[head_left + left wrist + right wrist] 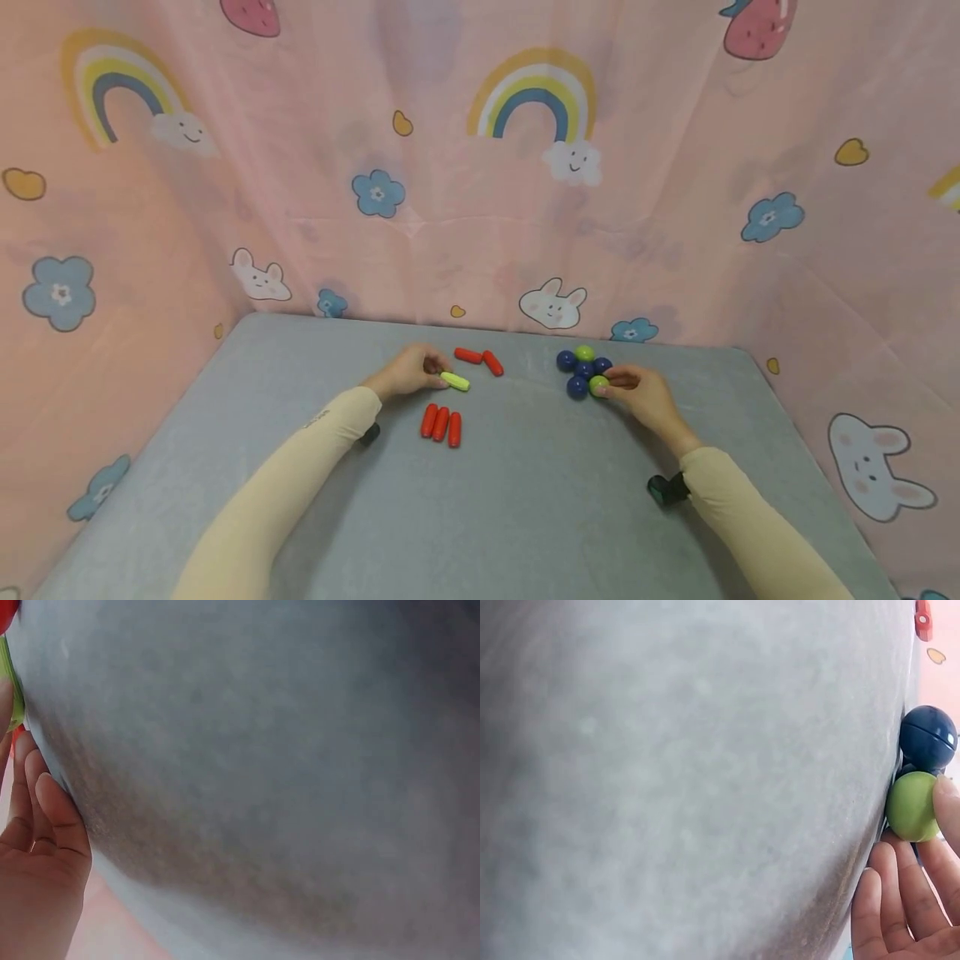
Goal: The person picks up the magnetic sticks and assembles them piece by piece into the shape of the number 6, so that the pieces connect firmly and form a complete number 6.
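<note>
My left hand (411, 372) pinches a short yellow-green rod with rounded ends (455, 382) between thumb and fingers, low over the table. The rod's end (13, 697) shows at the edge of the left wrist view. With thumb and fingertips my right hand (641, 398) holds a green ball (598, 385) at the near right of a cluster. Several dark blue balls (577, 387) and another green ball (585, 354) make up the rest of that cluster. In the right wrist view, a blue ball (928, 737) sits right beside the held green ball (913, 806).
Three red rods (441, 424) lie side by side nearer me than the left hand. Two more red rods (468, 356) lie end to end at an angle behind the yellow-green one. A pink patterned curtain (450, 250) encloses the grey table (540, 508) at the back and sides.
</note>
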A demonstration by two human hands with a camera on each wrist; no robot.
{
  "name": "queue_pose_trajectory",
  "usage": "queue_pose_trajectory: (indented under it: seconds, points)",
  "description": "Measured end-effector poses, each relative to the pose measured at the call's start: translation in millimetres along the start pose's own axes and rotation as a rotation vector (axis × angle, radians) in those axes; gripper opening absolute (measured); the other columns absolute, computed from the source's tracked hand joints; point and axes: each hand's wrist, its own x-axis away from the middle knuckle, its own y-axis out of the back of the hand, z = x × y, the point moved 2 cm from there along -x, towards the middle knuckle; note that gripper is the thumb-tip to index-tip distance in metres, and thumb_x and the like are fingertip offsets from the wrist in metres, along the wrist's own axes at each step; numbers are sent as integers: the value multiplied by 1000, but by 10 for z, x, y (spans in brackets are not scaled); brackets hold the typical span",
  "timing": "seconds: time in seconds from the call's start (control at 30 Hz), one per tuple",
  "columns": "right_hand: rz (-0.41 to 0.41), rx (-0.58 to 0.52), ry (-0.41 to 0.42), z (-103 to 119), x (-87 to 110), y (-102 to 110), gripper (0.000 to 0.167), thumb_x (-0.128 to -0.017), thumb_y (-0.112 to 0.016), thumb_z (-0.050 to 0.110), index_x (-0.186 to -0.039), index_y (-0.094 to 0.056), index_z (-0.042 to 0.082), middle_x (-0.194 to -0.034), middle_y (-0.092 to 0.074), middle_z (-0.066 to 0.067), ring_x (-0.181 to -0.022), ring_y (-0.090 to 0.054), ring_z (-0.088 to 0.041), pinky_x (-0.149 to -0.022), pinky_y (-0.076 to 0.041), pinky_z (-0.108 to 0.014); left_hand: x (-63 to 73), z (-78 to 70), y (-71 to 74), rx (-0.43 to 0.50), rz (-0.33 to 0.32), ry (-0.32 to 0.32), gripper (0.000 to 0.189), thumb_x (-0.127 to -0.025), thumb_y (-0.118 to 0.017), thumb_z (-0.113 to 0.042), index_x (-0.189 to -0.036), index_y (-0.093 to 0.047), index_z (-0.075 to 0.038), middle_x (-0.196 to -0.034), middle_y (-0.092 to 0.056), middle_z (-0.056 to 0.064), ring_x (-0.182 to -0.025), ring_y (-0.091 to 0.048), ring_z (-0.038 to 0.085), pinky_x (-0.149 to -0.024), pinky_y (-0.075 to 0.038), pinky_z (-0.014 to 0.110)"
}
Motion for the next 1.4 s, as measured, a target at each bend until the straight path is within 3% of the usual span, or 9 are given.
queue_pose_trajectory:
  seconds: [0.27, 0.47, 0.87, 0.97, 1.17, 1.4]
  points:
    - [-9, 3, -6, 8, 23, 33, 43, -90, -74, 28, -122, -65, -1, -117, -70, -22, -104, -68, -33, -84, -54, -32, 6, 2, -12, 25, -3, -1, 19, -83, -80, -13, -100, -75, -9, -100, -73, 5, -91, -62, 15, -84, -52, 28]
    - [-3, -15, -16, 27, 63, 90, 44, -91, -73, 29, -123, -65, 0, -117, -70, -22, -101, -68, -28, -78, -52, -24, 36, -126, -41, 61, -2, 7, 19, -83, -80, -14, -100, -74, -10, -98, -72, 5, -87, -62, 13, -77, -51, 23]
    - [41, -65, -12, 86, 184, 134, 43, -90, -73, 31, -124, -66, 6, -121, -71, -17, -88, -64, 5, -76, -53, -18, 41, -370, -188, 138, 39, -61, 17, -81, -82, -17, -95, -73, -12, -92, -70, 3, -82, -61, 12, -74, -51, 22]
    - [61, -85, 0, 114, 216, 117, 42, -90, -74, 31, -123, -67, 7, -121, -71, -16, -91, -65, 4, -77, -53, -17, 44, -433, -214, 155, 50, -55, 18, -81, -82, -17, -96, -73, -13, -94, -71, 3, -83, -61, 12, -74, -52, 22]
    - [119, -131, 49, 190, 283, 56, 39, -89, -74, 27, -122, -68, 8, -120, -71, -15, -98, -69, -10, -79, -54, -16, 46, -534, -302, 162, 73, -86, 19, -81, -82, -17, -97, -73, -12, -94, -71, 2, -82, -63, 10, -75, -54, 22]
    - [166, -214, 70, 283, 350, -40, 39, -87, -76, 26, -121, -69, 8, -121, -71, -15, -97, -69, -3, -81, -55, -17, 65, -651, -404, 178, 97, -109, 20, -80, -83, -17, -97, -73, -13, -92, -73, 1, -79, -64, 9, -74, -55, 22]
